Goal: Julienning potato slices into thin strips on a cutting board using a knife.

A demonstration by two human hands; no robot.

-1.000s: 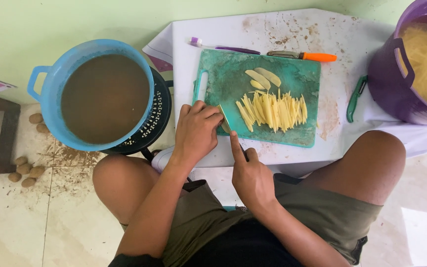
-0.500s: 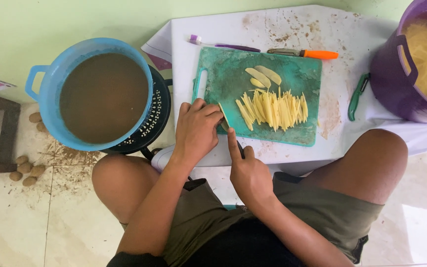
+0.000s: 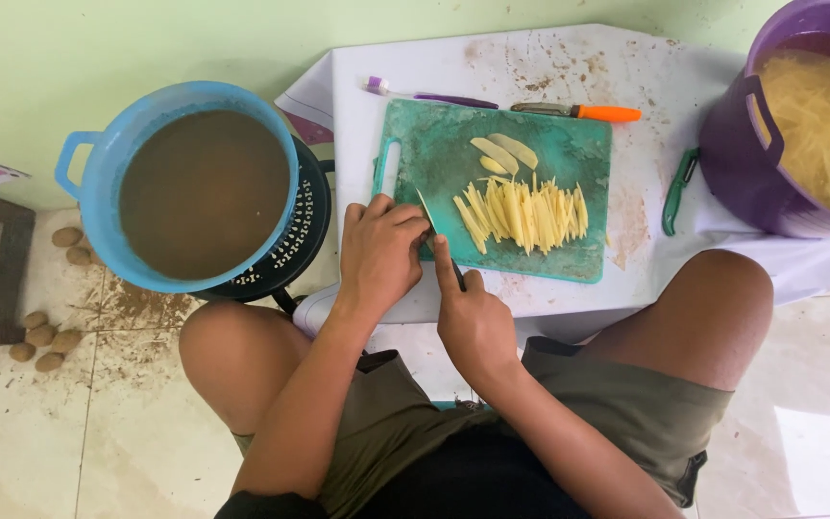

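Note:
My left hand point(image 3: 381, 252) curls over a piece of potato at the near left corner of the green cutting board point(image 3: 444, 154); the piece is almost fully hidden under the fingers. My right hand point(image 3: 473, 322) grips a knife point(image 3: 437, 235), index finger along its back, the blade against my left fingertips. A pile of thin potato sticks point(image 3: 523, 213) lies in the middle of the board, with a few flat potato slices point(image 3: 501, 152) just beyond it.
A blue bucket of brown water point(image 3: 194, 187) sits on a black basket at left. A purple bucket of cut potato point(image 3: 809, 125) stands at right. A purple toothbrush point(image 3: 425, 93), an orange-handled knife point(image 3: 578, 111) and a green peeler point(image 3: 676, 190) lie on the white table. Several potatoes point(image 3: 42, 336) rest on the floor.
Both hands stay at the board's near left corner; the knife blade has edged slightly left against my left fingertips. The view has shifted a little.

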